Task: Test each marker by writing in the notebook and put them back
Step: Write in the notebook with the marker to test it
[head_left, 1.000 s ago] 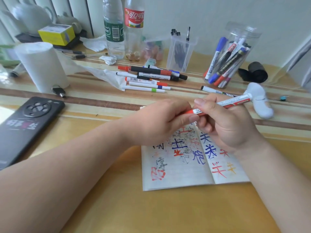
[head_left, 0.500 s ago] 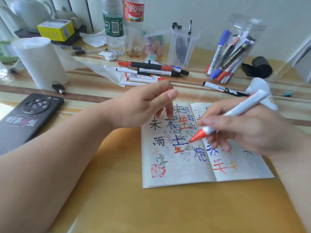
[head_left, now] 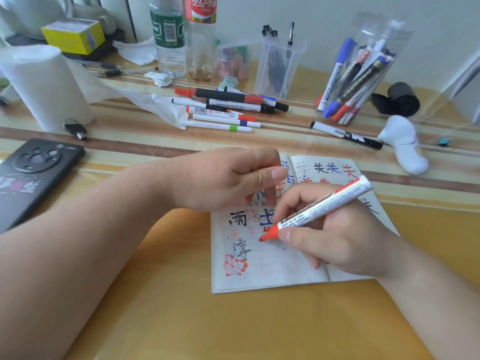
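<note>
Our right hand (head_left: 345, 237) holds the red marker (head_left: 322, 207) in a pen grip, tip touching the left page of the open notebook (head_left: 262, 271) on the worktop (head_left: 233, 326). Left hand (head_left: 220, 180), loosely curled, appears pinched on a small orange piece, likely the cap. We judge the marker light, rigid, smooth; best gripped low on the barrel. The thin pages may shift.

Right hand (head_left: 345, 237) grips red marker (head_left: 319, 209), tip on open notebook (head_left: 272, 271)'s left page. Left hand (head_left: 220, 180) hovers at 10 o'clock, fingers (head_left: 278, 175) curled, cap possibly inside. Loose markers (head_left: 223, 110) at 12 on desk (head_left: 233, 328).
</note>
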`<action>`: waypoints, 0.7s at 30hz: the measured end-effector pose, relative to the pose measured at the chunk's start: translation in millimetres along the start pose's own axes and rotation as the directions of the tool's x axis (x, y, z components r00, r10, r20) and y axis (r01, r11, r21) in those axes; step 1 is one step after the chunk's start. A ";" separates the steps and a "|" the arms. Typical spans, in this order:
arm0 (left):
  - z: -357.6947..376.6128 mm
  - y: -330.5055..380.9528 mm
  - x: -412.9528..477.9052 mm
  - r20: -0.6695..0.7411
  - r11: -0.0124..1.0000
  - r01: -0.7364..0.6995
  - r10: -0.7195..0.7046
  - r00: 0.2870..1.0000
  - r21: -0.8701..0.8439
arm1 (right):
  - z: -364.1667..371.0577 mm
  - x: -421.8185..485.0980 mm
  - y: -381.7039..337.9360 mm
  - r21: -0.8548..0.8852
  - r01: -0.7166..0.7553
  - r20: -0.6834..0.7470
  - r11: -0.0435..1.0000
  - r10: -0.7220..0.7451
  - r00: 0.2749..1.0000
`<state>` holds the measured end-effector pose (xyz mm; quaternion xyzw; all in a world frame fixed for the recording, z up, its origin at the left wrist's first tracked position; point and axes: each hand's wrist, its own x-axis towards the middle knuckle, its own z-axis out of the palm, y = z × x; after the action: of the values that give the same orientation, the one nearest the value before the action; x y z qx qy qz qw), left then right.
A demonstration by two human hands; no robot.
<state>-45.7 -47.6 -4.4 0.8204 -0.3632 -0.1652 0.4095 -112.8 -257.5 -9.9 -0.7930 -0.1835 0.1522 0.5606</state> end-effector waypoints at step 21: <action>1.1 0.4 0.7 -0.009 0.999 0.030 -0.030 1.000 0.020 | 3.3 -1.8 4.7 -0.077 0.026 -0.009 0.997 -0.026 1.000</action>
<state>-46.0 -48.9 -4.7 0.8307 -0.3506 -0.1640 0.4002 -115.4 -257.1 -15.3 -0.8123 -0.1966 0.1336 0.5326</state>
